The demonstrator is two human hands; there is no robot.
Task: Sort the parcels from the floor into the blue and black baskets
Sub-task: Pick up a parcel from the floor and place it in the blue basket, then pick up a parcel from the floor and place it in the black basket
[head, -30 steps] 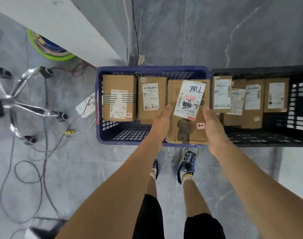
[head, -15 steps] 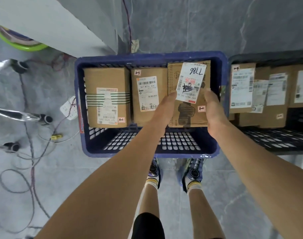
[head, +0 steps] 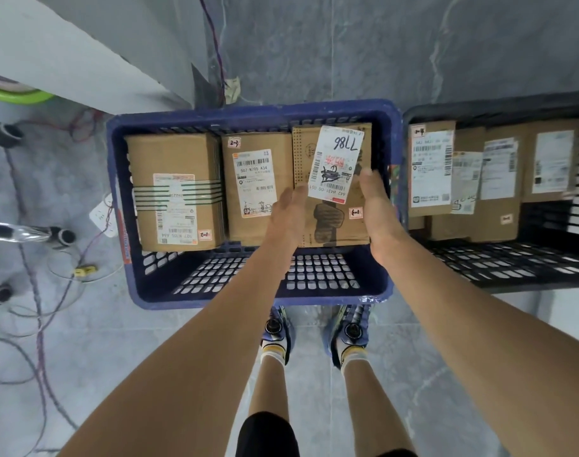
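One blue basket holds three parcels, one black basket at least three more.

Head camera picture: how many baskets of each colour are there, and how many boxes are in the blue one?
Blue basket: 1
Black basket: 1
Boxes in the blue basket: 3, namely the left box, the middle box and the right box
Total: 5
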